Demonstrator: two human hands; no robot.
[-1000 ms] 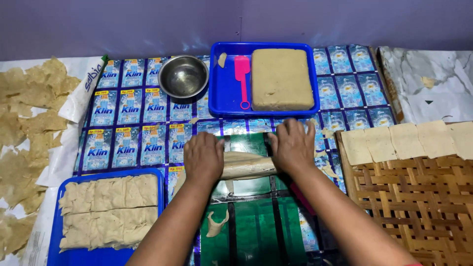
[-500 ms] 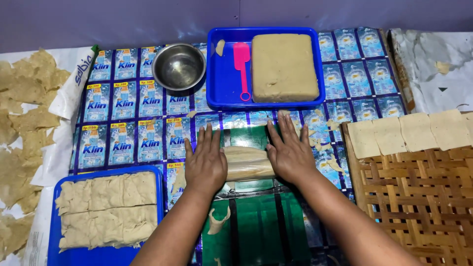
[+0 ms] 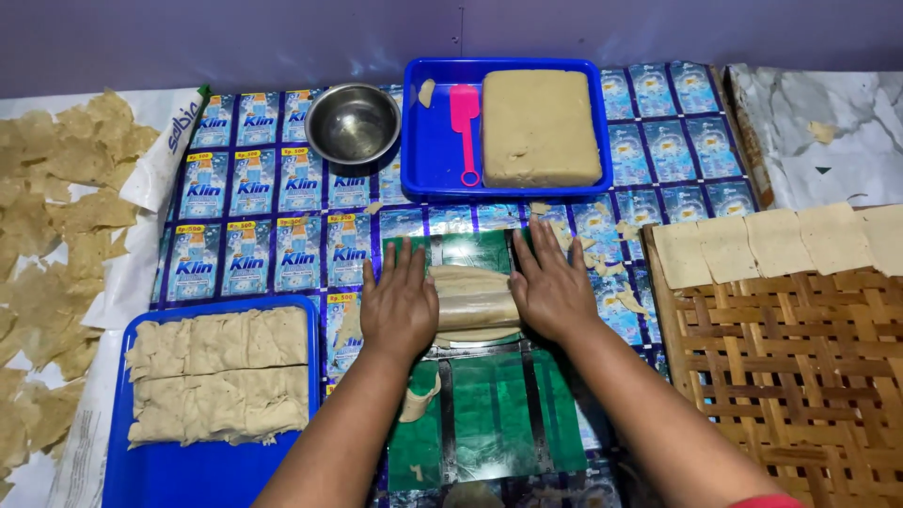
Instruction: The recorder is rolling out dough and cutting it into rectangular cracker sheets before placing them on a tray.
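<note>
A woven rack (image 3: 800,376) is seen at right, a blue tray (image 3: 179,470) of cut sheets at left. A dough block (image 3: 538,127) sits in the far tray (image 3: 433,155). Both hands, left (image 3: 400,306) and right (image 3: 553,287), are laid flat, fingers spread, on the roll (image 3: 473,303) at centre, on a green sheet (image 3: 489,404).

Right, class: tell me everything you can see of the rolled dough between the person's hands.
The rolled dough is a pale beige, layered roll with visible lengthwise folds, soft and slightly glossy. It lies crosswise on a green plastic sheet. The left hand lies flat over its left end and the right hand over its right end, palms down, fingers spread forward. Only the middle stretch shows; both ends are hidden under the hands.
</note>
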